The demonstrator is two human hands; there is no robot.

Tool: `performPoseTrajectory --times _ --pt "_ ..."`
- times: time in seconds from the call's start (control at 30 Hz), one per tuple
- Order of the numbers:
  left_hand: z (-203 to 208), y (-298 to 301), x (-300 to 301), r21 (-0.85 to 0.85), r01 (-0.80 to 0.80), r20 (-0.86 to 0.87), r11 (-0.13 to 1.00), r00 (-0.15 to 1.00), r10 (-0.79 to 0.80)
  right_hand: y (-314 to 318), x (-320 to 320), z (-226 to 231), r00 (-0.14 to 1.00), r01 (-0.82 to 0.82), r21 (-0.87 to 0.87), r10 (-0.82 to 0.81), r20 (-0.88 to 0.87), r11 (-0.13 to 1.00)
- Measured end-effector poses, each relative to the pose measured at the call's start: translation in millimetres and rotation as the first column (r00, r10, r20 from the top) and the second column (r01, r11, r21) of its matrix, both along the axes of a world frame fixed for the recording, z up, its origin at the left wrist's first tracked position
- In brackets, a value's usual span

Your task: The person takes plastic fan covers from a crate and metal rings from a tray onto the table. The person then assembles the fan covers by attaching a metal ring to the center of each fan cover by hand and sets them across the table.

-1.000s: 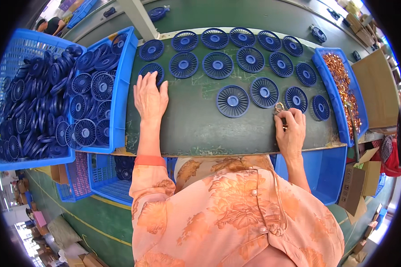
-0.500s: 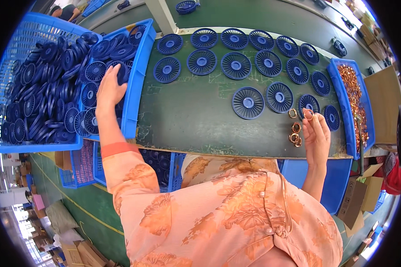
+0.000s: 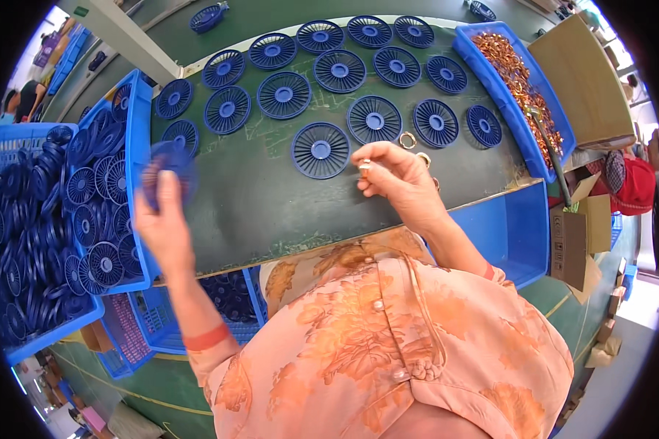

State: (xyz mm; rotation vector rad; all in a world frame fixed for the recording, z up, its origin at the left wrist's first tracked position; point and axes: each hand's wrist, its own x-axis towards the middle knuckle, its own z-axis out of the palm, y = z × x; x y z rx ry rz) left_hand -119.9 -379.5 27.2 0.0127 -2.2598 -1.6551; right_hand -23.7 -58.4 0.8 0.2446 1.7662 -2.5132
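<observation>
My left hand (image 3: 164, 233) grips a round blue slotted plastic cover (image 3: 177, 170), blurred by motion, beside the inner wall of the blue crate at left. The fingers of my right hand (image 3: 406, 186) pinch a small copper ring (image 3: 365, 169) above the table. Near its knuckles a gold-coloured ring (image 3: 408, 140) lies on the table, and other rings beside it are partly hidden by the hand. A blue cover (image 3: 321, 150) lies flat just left of my right hand. Several more like it, such as the cover (image 3: 284, 95), form rows beyond.
Two blue crates at left, a narrow crate (image 3: 140, 183) and a larger crate (image 3: 47, 344), are heaped with blue covers. At right stands a blue bin (image 3: 478, 73) of copper rings, with a cardboard box (image 3: 582, 80) beside it. A metal post (image 3: 128, 36) rises at the far left.
My left hand has lifted out of the crate with a blue cover and moved toward the table. My right hand has come inward to the left with its copper ring. The view has turned.
</observation>
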Motion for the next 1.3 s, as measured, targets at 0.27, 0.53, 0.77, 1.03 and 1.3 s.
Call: performPoseTrajectory --times 0.27,0.53,0.77,1.03,1.3 --pt "-41.7 97.8 73.7 0.752 0.138 0.267 0.644 0.830 -0.490 -16.7 -2.4 4.3 0.993 -0.118 0.036 0.118 0.001 0.992" --pt "-37.8 107.7 75.6 0.818 0.128 0.263 0.561 0.784 -0.563 -30.8 3.2 13.8 0.989 -0.134 0.158 0.143 -0.047 0.978" --pt "-41.2 111.4 81.5 0.814 0.143 0.249 0.562 0.789 -0.561 -40.1 -1.2 15.9 0.900 0.112 0.640 0.197 -0.390 0.760" --pt "-38.5 114.6 87.3 0.654 0.202 0.312 0.729 0.806 -0.503 -36.7 -0.4 12.7 0.828 0.243 0.837 0.344 -0.443 0.491" --pt "-37.0 114.6 83.9 0.610 0.283 0.272 0.740 0.803 -0.531 -35.6 1.0 22.1 0.867 0.145 0.866 0.361 -0.345 0.479"
